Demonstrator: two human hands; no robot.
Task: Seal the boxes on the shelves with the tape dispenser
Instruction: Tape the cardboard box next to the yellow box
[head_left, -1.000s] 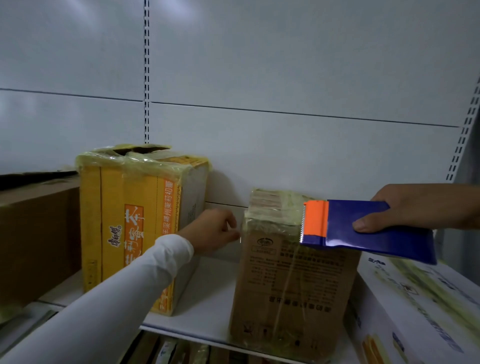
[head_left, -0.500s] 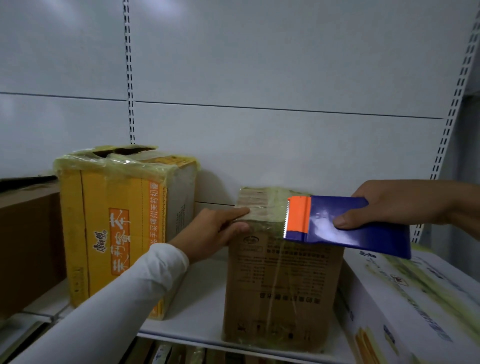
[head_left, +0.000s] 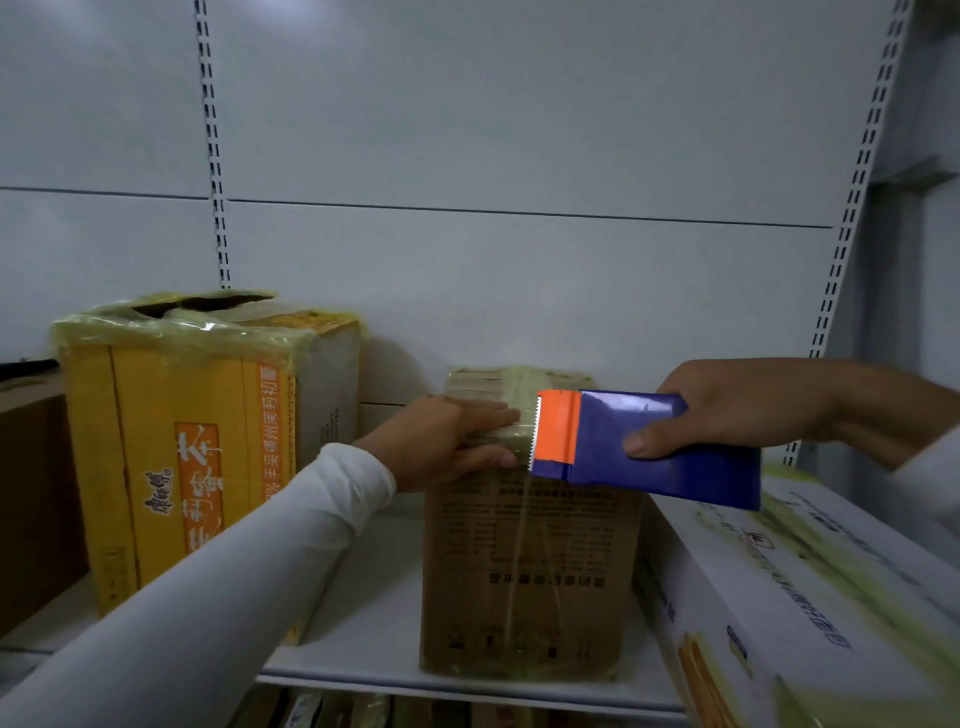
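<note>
A small brown cardboard box (head_left: 530, 571) stands on the white shelf (head_left: 363, 639), its top wrapped in yellowish tape. My left hand (head_left: 447, 441) lies on the box's top left edge, fingers flat over the top and thumb on the front face. My right hand (head_left: 737, 410) grips a blue tape dispenser (head_left: 644, 452) with an orange head and a toothed blade. The blade sits at the box's top front edge, just right of my left fingertips.
A taller yellow box (head_left: 176, 457) with a torn, taped top stands to the left, and a dark brown box (head_left: 31, 493) lies beyond it. A white printed box (head_left: 810, 613) lies slanted at the right. Grey back panels and slotted uprights close off the rear.
My left hand has slid from the box's left side up onto its top edge. The dispenser has moved a little left and down, so its blade is now close to my left fingers.
</note>
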